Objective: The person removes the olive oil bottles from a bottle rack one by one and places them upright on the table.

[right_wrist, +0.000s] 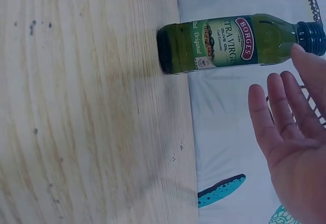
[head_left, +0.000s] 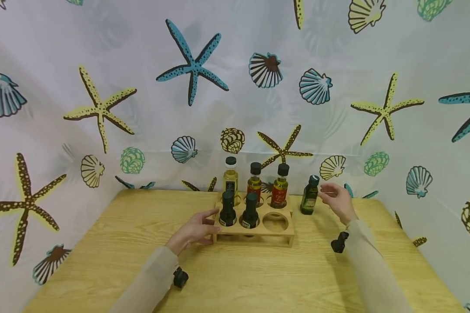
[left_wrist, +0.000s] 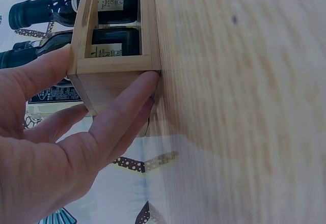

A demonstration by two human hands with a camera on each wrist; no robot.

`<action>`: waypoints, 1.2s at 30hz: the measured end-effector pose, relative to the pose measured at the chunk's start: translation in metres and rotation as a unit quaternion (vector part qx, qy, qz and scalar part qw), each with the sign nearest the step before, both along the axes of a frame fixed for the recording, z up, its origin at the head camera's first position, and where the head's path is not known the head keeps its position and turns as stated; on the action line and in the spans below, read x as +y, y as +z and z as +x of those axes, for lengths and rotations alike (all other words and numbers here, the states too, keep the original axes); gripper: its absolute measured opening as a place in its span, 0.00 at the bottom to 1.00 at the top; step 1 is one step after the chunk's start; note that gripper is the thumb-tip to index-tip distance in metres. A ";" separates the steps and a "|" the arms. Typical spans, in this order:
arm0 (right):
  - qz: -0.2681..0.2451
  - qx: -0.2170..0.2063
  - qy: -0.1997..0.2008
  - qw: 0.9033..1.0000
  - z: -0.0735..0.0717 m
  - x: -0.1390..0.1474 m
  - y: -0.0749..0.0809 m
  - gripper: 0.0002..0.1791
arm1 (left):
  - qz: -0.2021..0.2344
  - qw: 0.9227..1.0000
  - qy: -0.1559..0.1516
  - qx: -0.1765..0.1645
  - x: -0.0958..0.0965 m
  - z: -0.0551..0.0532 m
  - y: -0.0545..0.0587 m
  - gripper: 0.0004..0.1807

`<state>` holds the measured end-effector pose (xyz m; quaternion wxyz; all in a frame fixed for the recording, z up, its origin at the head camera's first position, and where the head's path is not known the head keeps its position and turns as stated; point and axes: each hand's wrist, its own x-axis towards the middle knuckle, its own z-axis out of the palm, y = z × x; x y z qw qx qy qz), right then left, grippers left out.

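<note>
Hands (head_left: pixel 196 228) (head_left: pixel 338 202) spread, the left touches a rack (head_left: pixel 254 231) holding 5 bottles (head_left: pixel 279 192), the right hovers beside an olive-oil bottle (head_left: pixel 309 199).

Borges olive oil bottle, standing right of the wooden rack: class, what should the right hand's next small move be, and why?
The right hand should probably grip the Borges olive oil bottle gently. The hand is open close beside it, while the bottle stands upright on the table outside the wooden rack, whose front right hole holds no bottle.
</note>
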<state>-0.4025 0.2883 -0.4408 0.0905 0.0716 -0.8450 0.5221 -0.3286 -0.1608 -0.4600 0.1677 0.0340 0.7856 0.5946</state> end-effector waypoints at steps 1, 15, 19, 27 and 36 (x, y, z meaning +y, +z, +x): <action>0.000 0.000 -0.005 1.000 0.001 0.000 0.000 0.23 | 0.000 1.000 0.000 0.000 0.000 0.000 0.000 0.40; -0.044 -0.032 0.034 0.998 0.009 -0.012 -0.004 0.24 | 0.002 1.000 0.005 -0.007 -0.001 -0.003 0.003 0.40; -0.032 -0.037 0.052 0.997 0.013 -0.017 -0.004 0.25 | 0.001 1.000 0.007 -0.010 0.000 -0.002 0.002 0.40; -0.013 -0.048 0.081 0.995 0.020 -0.030 -0.002 0.25 | 0.004 1.000 0.004 -0.012 0.001 -0.001 0.001 0.41; -0.024 -0.051 0.114 0.992 0.024 -0.049 0.000 0.22 | 0.007 1.000 0.001 -0.010 0.000 0.000 0.000 0.40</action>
